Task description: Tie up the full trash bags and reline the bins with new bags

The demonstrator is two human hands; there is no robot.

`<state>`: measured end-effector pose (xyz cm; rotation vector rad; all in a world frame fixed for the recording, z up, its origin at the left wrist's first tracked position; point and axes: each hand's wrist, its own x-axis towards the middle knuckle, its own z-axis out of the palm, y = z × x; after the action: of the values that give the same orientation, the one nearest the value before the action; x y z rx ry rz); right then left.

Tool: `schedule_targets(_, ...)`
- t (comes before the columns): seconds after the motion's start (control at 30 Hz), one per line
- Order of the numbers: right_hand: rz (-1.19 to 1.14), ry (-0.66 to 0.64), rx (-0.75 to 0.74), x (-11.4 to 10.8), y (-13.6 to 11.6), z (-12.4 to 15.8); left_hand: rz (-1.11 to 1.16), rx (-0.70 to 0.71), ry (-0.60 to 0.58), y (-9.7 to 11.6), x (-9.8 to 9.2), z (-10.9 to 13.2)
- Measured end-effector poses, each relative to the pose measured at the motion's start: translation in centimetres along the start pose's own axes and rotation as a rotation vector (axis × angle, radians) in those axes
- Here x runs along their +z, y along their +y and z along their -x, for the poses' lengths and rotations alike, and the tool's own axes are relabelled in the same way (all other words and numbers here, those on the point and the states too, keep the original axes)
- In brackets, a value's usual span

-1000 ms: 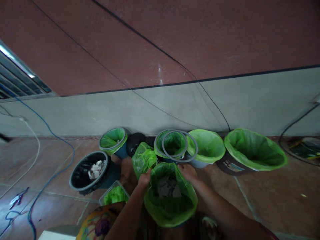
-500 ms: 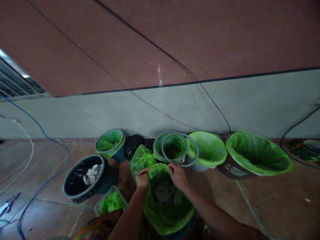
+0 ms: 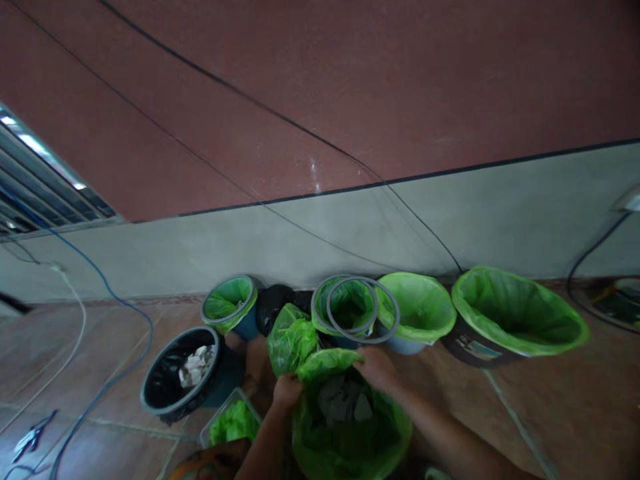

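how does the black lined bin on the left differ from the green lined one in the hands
The black-lined bin has a grey ring over its rim; the green-lined bin shows none, its liner loose. The black-lined bin stands untouched; the left hand and right hand pinch the green-lined bin's liner edge. Both hold pale crumpled scraps.

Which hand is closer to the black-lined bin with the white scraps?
Left. The left hand grips the green bag at its rim, just right of the black-lined bin; the right hand holds that rim farther right.
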<state>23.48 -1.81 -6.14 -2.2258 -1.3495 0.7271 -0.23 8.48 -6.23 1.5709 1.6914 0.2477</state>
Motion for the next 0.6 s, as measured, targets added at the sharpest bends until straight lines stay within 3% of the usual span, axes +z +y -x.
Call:
schedule_targets(0.17, -0.013, 0.060, -0.042, -0.8, 0.3, -0.3, -0.177, 0.011, 0.130, 1.3, -2.1, 1.1)
schedule_targets(0.33, -0.007, 0.142, 0.033, -2.3, 2.2, -0.5, -0.406, 0.041, 0.234, 1.9, -4.6, 2.6)
schedule_targets(0.47, 0.062, 0.143, 0.037, -3.4, 3.4, 0.6, -0.591, 0.058, 0.293, 1.2, -5.0, 4.3)
schedule_targets(0.6, 0.139, 0.138, 0.048, -4.7, 3.8, 1.9, -0.576, -0.001, 0.291, 0.3, -5.3, 5.8)
